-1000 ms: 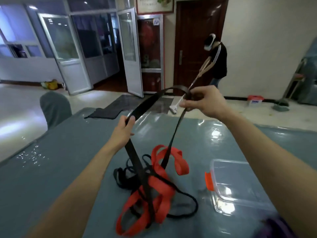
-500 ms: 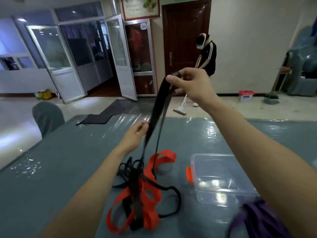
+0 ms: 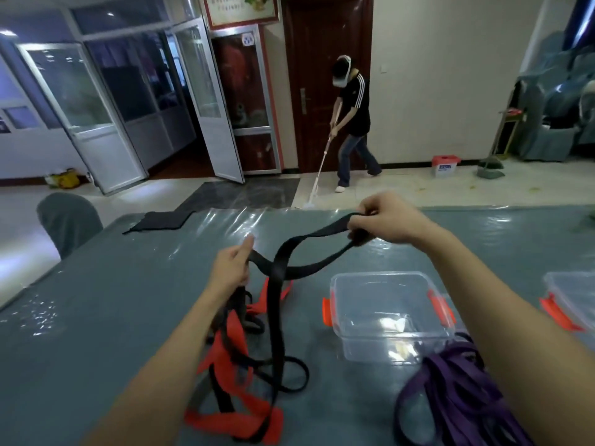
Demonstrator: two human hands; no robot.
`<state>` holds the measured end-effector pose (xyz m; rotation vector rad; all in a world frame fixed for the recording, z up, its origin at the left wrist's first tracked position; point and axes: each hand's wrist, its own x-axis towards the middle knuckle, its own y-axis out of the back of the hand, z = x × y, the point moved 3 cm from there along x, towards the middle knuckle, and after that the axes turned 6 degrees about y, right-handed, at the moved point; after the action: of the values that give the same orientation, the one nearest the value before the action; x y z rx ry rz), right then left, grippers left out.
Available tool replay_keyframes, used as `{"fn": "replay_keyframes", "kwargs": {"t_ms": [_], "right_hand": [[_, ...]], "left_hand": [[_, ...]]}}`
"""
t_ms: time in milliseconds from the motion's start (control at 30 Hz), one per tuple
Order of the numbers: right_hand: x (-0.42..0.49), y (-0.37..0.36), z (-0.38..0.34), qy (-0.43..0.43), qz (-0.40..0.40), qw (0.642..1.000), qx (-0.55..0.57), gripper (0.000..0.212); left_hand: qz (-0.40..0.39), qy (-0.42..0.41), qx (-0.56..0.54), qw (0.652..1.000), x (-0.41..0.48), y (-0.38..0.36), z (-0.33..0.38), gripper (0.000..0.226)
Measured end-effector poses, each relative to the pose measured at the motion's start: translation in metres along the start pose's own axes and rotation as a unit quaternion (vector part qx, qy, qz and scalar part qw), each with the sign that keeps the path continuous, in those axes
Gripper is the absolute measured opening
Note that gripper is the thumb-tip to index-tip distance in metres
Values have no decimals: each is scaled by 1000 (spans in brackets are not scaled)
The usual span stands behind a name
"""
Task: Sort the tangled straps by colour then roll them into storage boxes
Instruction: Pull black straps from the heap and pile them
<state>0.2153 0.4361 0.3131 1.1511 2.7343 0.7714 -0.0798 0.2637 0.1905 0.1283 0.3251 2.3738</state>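
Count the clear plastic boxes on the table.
2. One box stands mid-table, right of the red and black straps; the other box sits at the right edge, cut off by the frame. More may lie out of view.

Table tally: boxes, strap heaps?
Boxes: 2
Strap heaps: 2 (red-black tangle, purple heap)
Total: 4

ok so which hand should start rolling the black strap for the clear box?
Right, probably. The right hand grips the black strap at its fold, just beyond the clear box; the left hand holds it lower, beside the red straps.
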Motion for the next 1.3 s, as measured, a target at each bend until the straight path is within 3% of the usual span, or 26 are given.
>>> {"fn": "replay_keyframes", "kwargs": {"t_ms": [100,167,267,333,400,467,500,567,633,667,767,867,900,967,1033,1067,1133,1233,1300], "right_hand": [[-8,-11,-6,40,14,975,220,18],[-8,-7,-26,91,32,956,278,24],[-14,10,-59,175,51,936,300,33],[-23,25,-73,206,70,926,309,18],[-32,43,-72,220,102,926,291,15],[-41,61,-50,198,130,937,256,27],[-44,69,-34,173,148,955,192,25],[-50,80,4,65,140,987,-48,12],[-51,71,45,-42,32,956,-287,44],[-54,58,57,-50,-26,938,-343,58],[-54,0,61,27,-108,958,-263,86],[-41,-61,50,72,-163,967,-181,117],[-37,-79,46,72,-176,969,-155,118],[-33,-103,38,79,-187,972,-115,92],[-27,-105,28,109,-163,977,-81,38],[-24,-97,21,124,-137,981,-58,21],[-21,-73,5,155,-94,983,-13,16],[-29,-46,-25,189,-104,976,10,16],[-38,-30,-41,203,-89,974,48,15]], "left_hand": [[-124,-26,70,989,-1,4,12,66],[-233,-34,148,961,-19,-18,-14,34],[-343,43,207,915,-69,-72,-69,82],[-333,52,207,918,-96,-110,-101,65],[-267,55,186,944,-110,-135,-128,18],[-206,65,205,955,-106,-135,-127,32],[-187,43,239,952,-98,-126,-116,37],[-121,-52,319,939,-74,-99,-77,31],[-96,-95,365,921,-53,-72,-28,41],[-117,-92,401,904,-45,-64,-6,53],[-223,-67,503,832,-42,-53,42,71],[-259,-117,514,809,-58,-58,85,66],[-252,-142,510,810,-65,-61,99,64],[-233,-180,471,831,-76,-61,121,62],[-207,-212,400,867,-83,-51,134,65],[-205,-210,348,890,-85,-41,132,70],[-245,-152,244,926,-93,-26,106,87],[-297,-57,261,917,-112,-41,28,113],[-288,-19,253,923,-123,-63,-18,112]]}}
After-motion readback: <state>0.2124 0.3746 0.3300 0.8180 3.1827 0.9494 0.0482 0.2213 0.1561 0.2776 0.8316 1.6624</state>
